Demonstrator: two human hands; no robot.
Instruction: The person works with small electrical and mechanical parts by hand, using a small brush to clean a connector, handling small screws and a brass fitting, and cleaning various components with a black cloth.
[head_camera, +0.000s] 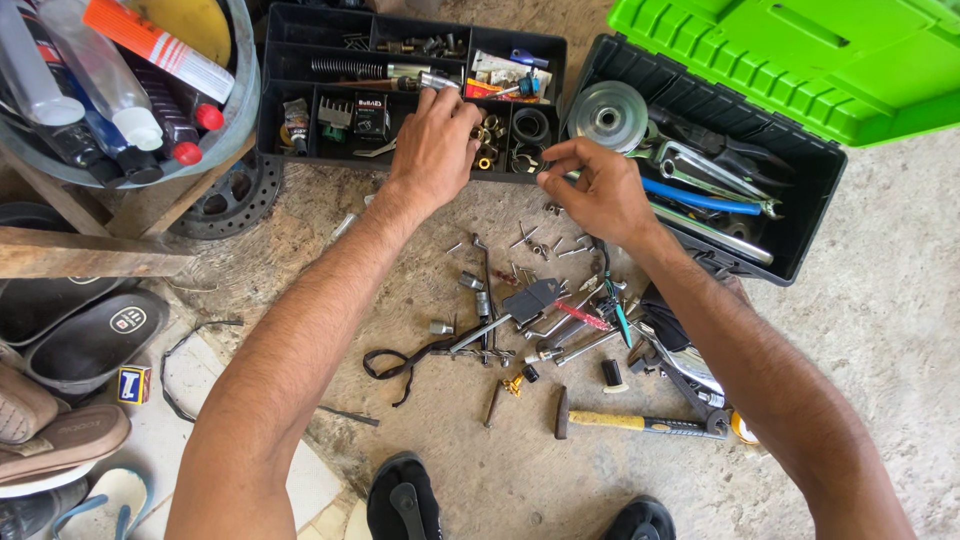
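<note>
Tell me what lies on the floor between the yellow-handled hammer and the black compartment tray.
In the head view, scattered screws, sockets and a metal wrench.

Both hands (435, 150) (595, 190) reach forward (fingers curled).

I am over a rough grey concrete floor (880, 300), dusty and scuffed, lit by even daylight with soft shadows. At ten o'clock a weathered wooden frame (90, 250) carries a metal basin (240, 95) of bottles, with what may be a spoked wheel (235, 195) beneath it. At eight o'clock sandals (70, 440) crowd a pale tiled patch (300, 480). No walls or windows show.
</note>
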